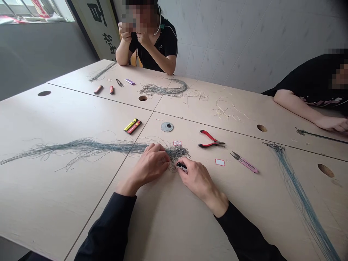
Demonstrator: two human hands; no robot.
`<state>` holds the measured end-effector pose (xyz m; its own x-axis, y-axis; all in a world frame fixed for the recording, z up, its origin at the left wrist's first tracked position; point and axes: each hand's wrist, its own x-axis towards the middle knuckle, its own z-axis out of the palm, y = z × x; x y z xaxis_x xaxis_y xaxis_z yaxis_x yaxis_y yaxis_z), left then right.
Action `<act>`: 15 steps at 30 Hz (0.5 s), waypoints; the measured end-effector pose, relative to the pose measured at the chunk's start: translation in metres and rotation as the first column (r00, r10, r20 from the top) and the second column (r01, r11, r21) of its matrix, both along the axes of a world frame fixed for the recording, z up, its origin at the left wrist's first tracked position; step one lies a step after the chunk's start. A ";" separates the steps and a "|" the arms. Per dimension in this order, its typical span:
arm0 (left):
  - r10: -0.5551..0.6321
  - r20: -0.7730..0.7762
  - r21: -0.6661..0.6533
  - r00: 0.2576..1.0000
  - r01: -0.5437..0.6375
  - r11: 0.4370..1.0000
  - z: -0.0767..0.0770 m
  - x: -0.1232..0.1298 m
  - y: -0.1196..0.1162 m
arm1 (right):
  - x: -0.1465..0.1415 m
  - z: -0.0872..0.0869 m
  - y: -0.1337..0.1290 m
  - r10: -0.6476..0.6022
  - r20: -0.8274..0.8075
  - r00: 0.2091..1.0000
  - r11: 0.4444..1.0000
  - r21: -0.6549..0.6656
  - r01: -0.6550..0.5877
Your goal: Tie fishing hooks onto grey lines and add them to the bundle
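"What lies before us, left to right?"

"A long grey-green thread bundle (pixel 81 148) crosses the table (pixel 54 203) into a tangle (pixel 176 153), near us and central. Our left hand (pixel 150 163) curls closed over it."

"And our right hand (pixel 197 177)?"

"It pinches a small black object (pixel 181 166) in a narrow grip. Farther right we find red-handled pliers (pixel 210 139), then pink snips (pixel 244 163)."
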<state>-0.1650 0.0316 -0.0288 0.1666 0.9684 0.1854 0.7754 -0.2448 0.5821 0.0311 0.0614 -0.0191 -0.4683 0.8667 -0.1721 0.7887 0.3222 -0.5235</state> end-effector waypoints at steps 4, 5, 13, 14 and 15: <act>-0.019 0.015 0.018 1.000 0.018 1.000 0.004 0.001 -0.001 | -0.002 0.003 -0.001 -0.025 0.017 1.000 1.000 -0.011 0.025; -0.037 0.022 0.023 0.999 0.037 0.999 0.004 0.001 -0.002 | -0.003 0.004 -0.002 -0.032 0.026 0.999 0.999 -0.013 0.032; -0.033 0.009 -0.013 0.999 0.033 0.999 0.002 0.002 -0.002 | -0.007 0.002 -0.001 -0.089 0.022 0.996 0.995 -0.043 0.089; -0.023 0.010 -0.013 1.000 0.023 1.000 0.002 0.001 -0.002 | -0.005 0.001 0.000 -0.096 0.007 0.995 0.994 -0.050 0.096; -0.014 0.011 -0.011 1.000 0.014 1.000 0.002 0.001 -0.002 | -0.003 0.001 0.001 -0.103 -0.013 0.995 0.993 -0.058 0.102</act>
